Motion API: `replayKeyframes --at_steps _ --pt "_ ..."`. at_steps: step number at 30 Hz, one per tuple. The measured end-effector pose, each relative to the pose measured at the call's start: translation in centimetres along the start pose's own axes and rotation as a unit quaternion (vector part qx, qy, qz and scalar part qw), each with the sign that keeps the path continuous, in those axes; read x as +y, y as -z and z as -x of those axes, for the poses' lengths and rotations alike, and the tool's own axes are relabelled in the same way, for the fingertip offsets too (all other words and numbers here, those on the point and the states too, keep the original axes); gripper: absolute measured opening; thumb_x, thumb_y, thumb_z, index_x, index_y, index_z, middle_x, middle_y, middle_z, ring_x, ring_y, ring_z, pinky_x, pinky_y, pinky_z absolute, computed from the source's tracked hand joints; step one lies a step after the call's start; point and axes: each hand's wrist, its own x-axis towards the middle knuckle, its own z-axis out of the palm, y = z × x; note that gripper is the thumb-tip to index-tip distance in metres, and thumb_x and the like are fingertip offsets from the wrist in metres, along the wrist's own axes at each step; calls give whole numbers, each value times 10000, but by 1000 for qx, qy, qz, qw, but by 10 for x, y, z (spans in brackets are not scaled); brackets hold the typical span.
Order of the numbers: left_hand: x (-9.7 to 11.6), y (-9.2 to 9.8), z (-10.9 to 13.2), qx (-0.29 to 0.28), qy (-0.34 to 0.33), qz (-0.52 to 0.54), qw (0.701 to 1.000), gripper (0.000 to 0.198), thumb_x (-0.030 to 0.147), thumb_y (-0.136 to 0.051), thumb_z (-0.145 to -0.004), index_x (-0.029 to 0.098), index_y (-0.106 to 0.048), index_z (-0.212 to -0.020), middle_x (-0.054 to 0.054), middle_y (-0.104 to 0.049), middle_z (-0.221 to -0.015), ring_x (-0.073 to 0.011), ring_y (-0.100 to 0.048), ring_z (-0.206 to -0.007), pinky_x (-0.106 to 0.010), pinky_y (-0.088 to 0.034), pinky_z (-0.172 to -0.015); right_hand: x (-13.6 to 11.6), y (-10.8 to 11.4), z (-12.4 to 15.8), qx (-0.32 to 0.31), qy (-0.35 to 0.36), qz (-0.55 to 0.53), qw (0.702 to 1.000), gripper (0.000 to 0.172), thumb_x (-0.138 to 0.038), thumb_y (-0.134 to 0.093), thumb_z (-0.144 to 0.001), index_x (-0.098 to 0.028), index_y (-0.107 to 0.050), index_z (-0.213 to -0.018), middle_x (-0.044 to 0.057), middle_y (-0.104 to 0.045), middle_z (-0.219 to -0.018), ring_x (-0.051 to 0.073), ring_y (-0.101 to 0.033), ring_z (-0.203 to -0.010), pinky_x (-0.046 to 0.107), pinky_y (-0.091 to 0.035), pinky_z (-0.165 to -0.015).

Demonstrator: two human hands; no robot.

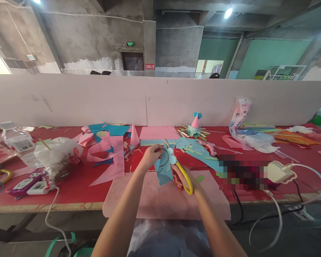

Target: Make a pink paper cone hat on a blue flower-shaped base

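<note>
My left hand [150, 156] pinches the top edge of a blue paper piece [163, 169] with dark curved lines on it, held upright over a pink felt mat [160, 200]. My right hand [186, 178] grips yellow-handled scissors [182, 175], fingers through the loops. The blades point up and into the blue paper near its upper right edge, where a small white shape shows. Both hands are above the red table [75, 189], near its front edge.
Pink and blue paper scraps [109, 150] lie at the centre left. A pink paper cone hat [195, 123] stands at the back. A glue gun [210, 148], a plastic bag [56, 153], a power strip [26, 184], a white charger with cables [278, 171] and a white partition behind surround the work area.
</note>
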Motion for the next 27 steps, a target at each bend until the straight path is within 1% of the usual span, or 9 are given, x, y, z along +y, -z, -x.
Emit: replayKeyframes --at_steps 4,9,14,17,21,24,27 --pt "0 -2 1 24 0 -22 999 160 303 -508 -727 163 -584 -736 12 -546 -648 -99 -468 -552 -217 -400 -557 1 0 -1 1 -3 1 1000 408 -578 -370 -823 -222 -340 -624 -93 -267 -319 74 -296 -255 209 -293 -313" --pt "0 -3 1 44 -10 -48 998 163 293 -482 -740 168 -573 -687 27 -498 -573 -106 -449 -545 -214 -363 -555 7 0 -4 2 -3 -16 1000 430 -613 -398 -796 -225 -351 -618 -94 -282 -335 72 -287 -257 207 -292 -293" --pt "3 -1 1 50 -22 -65 996 165 284 -493 -736 164 -600 -696 25 -528 -587 -113 -462 -575 -212 -351 -574 14 1 -8 -1 18 -12 1000 440 -625 -401 -793 -220 -371 -621 -96 -302 -329 76 -311 -250 196 -294 -281" --pt "3 0 2 50 -18 -60 997 186 290 -498 -736 160 -628 -765 13 -572 -632 -117 -482 -589 -212 -353 -578 17 0 -10 3 11 -5 1000 442 -628 -399 -792 -219 -371 -625 -97 -305 -310 77 -304 -242 189 -285 -269" --pt "0 -1 1 52 -20 -49 997 213 278 -502 -737 156 -643 -838 -19 -632 -726 -136 -542 -662 -218 -386 -621 14 -1 -8 1 10 -5 1000 441 -630 -389 -792 -220 -376 -629 -100 -312 -318 80 -310 -236 188 -278 -254" --pt "-1 -2 0 62 -32 -64 996 201 273 -486 -749 163 -644 -806 -26 -651 -752 -148 -568 -706 -221 -402 -646 12 -1 -7 3 16 -7 1000 444 -632 -400 -781 -221 -365 -617 -105 -297 -328 75 -304 -235 187 -288 -252" --pt "-1 -3 -2 69 -29 -77 994 185 281 -484 -749 170 -631 -765 -17 -646 -730 -149 -570 -697 -221 -398 -637 12 0 -8 4 12 -2 1000 441 -637 -408 -772 -224 -365 -623 -105 -299 -330 77 -300 -232 188 -281 -244"
